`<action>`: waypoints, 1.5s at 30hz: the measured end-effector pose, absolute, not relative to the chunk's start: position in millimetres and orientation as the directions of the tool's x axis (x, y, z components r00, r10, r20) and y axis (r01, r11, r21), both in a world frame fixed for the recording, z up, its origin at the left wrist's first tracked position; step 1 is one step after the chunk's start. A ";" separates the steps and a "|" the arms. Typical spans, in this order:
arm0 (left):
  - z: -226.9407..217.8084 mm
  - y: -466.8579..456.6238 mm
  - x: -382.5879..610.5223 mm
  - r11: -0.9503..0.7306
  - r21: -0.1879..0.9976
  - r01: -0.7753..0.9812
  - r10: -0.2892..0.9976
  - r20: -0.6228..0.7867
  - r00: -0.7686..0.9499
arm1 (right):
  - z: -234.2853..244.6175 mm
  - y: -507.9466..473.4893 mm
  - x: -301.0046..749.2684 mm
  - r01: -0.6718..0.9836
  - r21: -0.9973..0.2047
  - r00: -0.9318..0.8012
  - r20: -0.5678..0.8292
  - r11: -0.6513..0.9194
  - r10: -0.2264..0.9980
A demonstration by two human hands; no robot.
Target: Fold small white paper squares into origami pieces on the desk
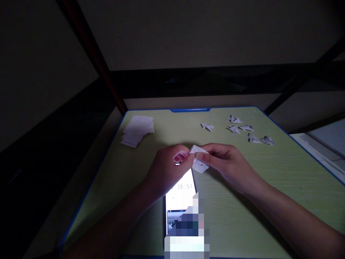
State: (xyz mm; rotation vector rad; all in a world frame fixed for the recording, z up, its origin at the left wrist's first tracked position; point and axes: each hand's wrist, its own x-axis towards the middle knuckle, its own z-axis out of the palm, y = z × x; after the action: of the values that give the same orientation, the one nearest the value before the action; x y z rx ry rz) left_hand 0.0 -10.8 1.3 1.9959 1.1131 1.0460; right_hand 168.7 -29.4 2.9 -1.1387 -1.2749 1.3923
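Note:
A small folded piece of white paper [199,166] is pinched between both hands above the middle of the table. My left hand [172,162] grips its left edge with thumb and fingers closed. On the other side, my right hand [226,160] holds the paper with the thumb pressed on its face. Under and in front of my left hand lies a lit phone [179,198] showing a timer; its lower part is blurred out.
A stack of white paper sheets [138,126] lies at the table's far left. Several small folded paper figures [234,129] are scattered at the far right, with one figure [207,127] nearer the middle. The light green table [113,201] has a blue rim.

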 end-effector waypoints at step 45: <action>4.7 -15.0 -1.9 -0.685 0.581 0.439 0.725 0.606 0.328 | 8.4 -31.8 165.6 0.080 -0.990 -0.035 0.116 0.118 0.993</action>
State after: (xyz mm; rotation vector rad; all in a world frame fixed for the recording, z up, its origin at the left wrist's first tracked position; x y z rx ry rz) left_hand -1.9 -15.0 4.7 2.2858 1.0410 1.2907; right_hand 165.6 -31.8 8.4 -1.1658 -1.3449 1.1042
